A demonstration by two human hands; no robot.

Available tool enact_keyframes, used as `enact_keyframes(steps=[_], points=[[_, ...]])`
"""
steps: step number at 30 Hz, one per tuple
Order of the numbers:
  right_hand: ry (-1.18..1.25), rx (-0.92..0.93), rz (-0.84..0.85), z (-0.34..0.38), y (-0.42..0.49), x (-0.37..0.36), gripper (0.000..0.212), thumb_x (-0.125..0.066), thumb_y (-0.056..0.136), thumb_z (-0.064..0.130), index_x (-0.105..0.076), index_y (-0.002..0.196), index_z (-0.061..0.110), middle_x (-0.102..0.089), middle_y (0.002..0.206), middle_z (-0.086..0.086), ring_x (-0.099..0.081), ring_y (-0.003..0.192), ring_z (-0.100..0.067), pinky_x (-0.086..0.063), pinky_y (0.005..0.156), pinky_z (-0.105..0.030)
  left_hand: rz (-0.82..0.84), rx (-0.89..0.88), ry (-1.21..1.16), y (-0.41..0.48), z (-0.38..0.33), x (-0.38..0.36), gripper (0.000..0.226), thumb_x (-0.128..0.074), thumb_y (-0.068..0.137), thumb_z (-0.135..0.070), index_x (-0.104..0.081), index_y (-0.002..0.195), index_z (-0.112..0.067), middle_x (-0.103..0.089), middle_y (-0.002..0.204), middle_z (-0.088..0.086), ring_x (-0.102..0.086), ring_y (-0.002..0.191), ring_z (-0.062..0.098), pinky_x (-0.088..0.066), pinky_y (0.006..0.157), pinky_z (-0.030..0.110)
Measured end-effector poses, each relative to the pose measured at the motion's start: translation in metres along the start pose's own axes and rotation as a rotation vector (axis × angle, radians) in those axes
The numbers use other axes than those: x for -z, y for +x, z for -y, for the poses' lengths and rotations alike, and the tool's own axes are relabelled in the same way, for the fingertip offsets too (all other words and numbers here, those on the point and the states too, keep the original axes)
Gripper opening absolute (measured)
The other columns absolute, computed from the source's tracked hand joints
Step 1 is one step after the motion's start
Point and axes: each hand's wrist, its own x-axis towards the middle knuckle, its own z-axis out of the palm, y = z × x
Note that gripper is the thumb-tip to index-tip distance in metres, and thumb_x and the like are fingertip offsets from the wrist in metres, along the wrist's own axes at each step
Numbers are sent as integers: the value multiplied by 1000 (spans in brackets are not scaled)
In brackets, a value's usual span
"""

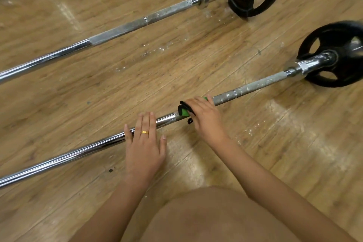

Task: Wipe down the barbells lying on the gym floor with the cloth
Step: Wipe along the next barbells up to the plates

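Right grip (206, 118) is closed over the green-and-black cloth (183, 112), fingers curled round it and round the shaft of the near barbell (68, 156), just where the smooth chrome gives way to the knurled section. Left grip (144, 147) lies open, fingers straight and flat across the chrome part of the same shaft, touching it just beside the cloth on the side away from the plate; it looks to be steadying the bar against rolling.

The near barbell lies on the wooden floor (176, 61) with its long axis running from lower left to upper right and ending at the black plate (334, 76). The knurling between the cloth and that plate is speckled with white flecks (255, 86), probably chalk, so the uncleaned stretch lies up and to the right of the right grip, along the shaft. That hand is the nearer one and already holds the cloth, so the coming stroke probably calls for sliding it outward along the axis toward the collar.

The far barbell (117, 31) lies roughly parallel, well apart from both grips, and its knurling is flecked too.
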Motion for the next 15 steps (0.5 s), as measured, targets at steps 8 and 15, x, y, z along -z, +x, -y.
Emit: enact_keyframes(steps=[8, 15], points=[[-37, 85, 4, -21, 6, 3, 42, -68, 90, 4, -63, 131, 10, -66, 129, -5, -56, 128, -28, -24, 118, -47, 30, -30, 33, 10, 7, 3, 65, -30, 101, -36, -21, 159, -7, -31, 162, 9, -23, 152, 22, -3, 124, 50], [-46, 168, 33, 4, 4, -14, 51, -69, 89, 4, -56, 139, 10, -61, 138, -5, -49, 135, -26, -19, 122, -43, 39, -46, 22, 26, 16, 7, 64, -31, 101, -37, -26, 157, -6, -37, 159, 8, -30, 149, 23, -10, 123, 50]])
